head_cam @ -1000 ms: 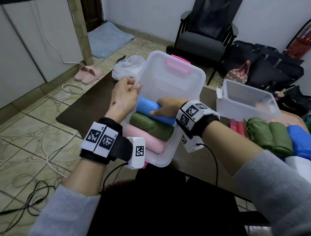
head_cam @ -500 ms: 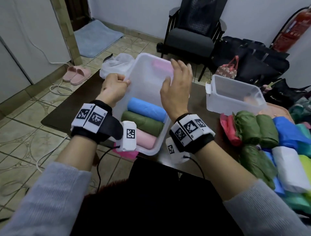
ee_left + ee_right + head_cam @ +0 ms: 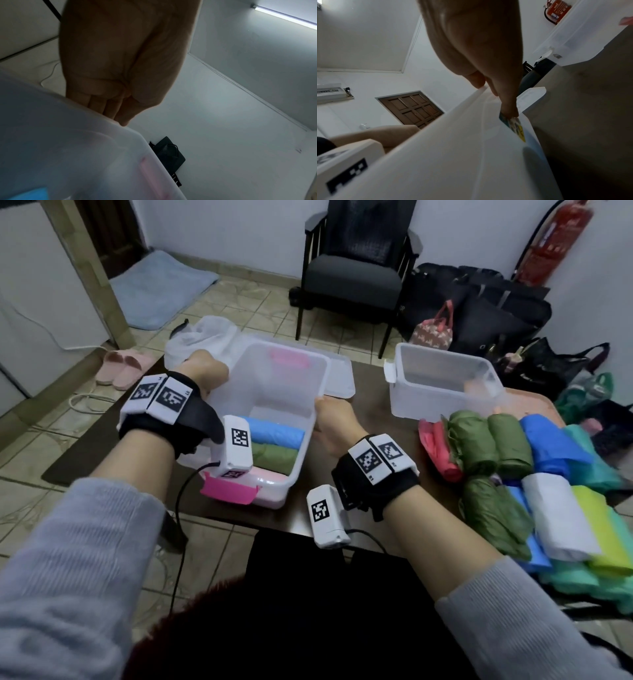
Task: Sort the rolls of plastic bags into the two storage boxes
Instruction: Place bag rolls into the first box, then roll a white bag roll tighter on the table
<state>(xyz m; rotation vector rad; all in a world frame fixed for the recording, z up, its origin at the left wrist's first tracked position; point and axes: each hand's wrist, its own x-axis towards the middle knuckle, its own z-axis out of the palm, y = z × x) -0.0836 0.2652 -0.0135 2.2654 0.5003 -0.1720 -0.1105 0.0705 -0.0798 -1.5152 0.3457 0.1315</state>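
A translucent storage box (image 3: 318, 378) with pink latches stands on the dark table. Inside it lie a blue roll (image 3: 277, 433), a green roll (image 3: 274, 455) and a pink roll (image 3: 270, 474), side by side. My left hand (image 3: 209, 371) grips the box's left rim, its fingers hidden behind the wall. My right hand (image 3: 330, 412) pinches the right rim. In the left wrist view the left hand (image 3: 109, 105) reaches over the box wall (image 3: 85, 155). In the right wrist view the right hand (image 3: 491, 86) has its thumb on the rim (image 3: 453, 148). A second storage box (image 3: 445, 392) stands at the back right.
A pile of rolls (image 3: 513, 474), green, blue, white, red and teal, fills the table's right side. A box lid (image 3: 339, 378) lies behind the held box and a white plastic bag (image 3: 202, 337) at its far left. A chair (image 3: 352, 268) and bags stand beyond the table.
My right hand let go of the blue roll inside the box, rose above it, then came down onto the right rim. My left hand stayed on the left rim.
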